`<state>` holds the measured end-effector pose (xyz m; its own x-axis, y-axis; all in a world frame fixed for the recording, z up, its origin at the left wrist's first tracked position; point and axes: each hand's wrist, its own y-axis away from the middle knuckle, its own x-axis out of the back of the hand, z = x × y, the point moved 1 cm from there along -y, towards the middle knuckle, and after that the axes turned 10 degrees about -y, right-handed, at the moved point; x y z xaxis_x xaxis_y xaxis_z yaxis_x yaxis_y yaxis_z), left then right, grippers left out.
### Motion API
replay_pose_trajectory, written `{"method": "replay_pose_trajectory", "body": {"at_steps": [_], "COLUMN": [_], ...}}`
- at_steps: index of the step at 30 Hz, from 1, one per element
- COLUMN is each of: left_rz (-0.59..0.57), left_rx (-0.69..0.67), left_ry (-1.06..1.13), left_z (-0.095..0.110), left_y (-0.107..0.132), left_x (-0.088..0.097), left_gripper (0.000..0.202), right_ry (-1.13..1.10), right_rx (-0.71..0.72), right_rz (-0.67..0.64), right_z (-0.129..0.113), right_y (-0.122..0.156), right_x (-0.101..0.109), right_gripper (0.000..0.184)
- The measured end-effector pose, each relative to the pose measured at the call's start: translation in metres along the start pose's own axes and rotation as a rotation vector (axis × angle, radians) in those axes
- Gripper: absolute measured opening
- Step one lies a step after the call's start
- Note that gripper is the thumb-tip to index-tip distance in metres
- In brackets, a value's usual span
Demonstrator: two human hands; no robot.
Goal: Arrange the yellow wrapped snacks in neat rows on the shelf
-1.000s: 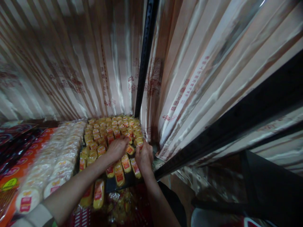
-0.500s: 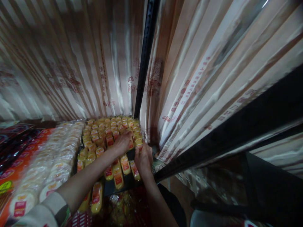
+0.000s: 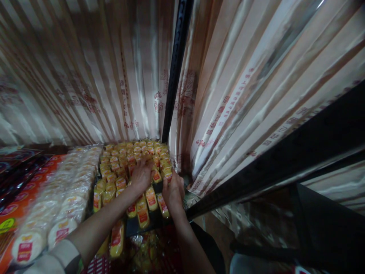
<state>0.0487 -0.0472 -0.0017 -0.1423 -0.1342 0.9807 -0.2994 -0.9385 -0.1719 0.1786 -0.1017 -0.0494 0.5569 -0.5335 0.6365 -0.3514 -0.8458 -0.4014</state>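
Observation:
Rows of yellow wrapped cakes (image 3: 143, 213) with red and white labels stand on a black surface (image 3: 134, 227). My left hand (image 3: 142, 177) lies over the middle rows, fingers stretched out and touching the wrapped tops. Just right of its fingers, one wrapped cake (image 3: 156, 176) leans at the front of its row. At the right edge, my right hand (image 3: 173, 190) has its fingers bent closed against the front wrapped cake (image 3: 167, 174) of the last row. Its palm side is hidden. Several cakes lie tilted between my forearms.
White round wrapped cakes (image 3: 27, 245) run in two rows at the left, beside an orange printed sheet (image 3: 21, 201). A black post (image 3: 175, 72) rises behind the yellow rows. Printed curtains (image 3: 137, 76) hang behind, and a dark beam (image 3: 256, 163) slants across the right. More yellow packs (image 3: 148, 249) lie below.
My left hand has moved left, from the right-hand rows to the middle ones, uncovering the leaning cake. My right hand stays in place.

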Motion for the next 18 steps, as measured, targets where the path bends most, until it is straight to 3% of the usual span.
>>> {"method": "replay_pose_trajectory", "body": {"at_steps": [3, 8, 11, 18], "left_rz": [-0.017, 0.06, 0.095, 0.163], "left_rx": [-0.043, -0.191, -0.211, -0.186], "left_ry": [0.054, 0.228, 0.285, 0.068], "left_z": [0.003, 0.003, 0.0, -0.001], "left_y": [-0.002, -0.013, -0.019, -0.012], "left_x": [-0.003, -0.013, -0.017, -0.015], "left_gripper": [0.029, 0.025, 0.022, 0.026], "right_ry": [0.0, 0.007, -0.005, 0.008], "right_rx": [0.006, 0.043, 0.036, 0.024], "right_rz": [0.007, 0.01, 0.022, 0.008], "right_z": [0.0, 0.0, 0.0, -0.002], "right_y": [0.0, 0.001, 0.001, 0.001], "right_x": [0.0, 0.0, 0.001, 0.001], "right_gripper": [0.036, 0.036, 0.036, 0.037]}}
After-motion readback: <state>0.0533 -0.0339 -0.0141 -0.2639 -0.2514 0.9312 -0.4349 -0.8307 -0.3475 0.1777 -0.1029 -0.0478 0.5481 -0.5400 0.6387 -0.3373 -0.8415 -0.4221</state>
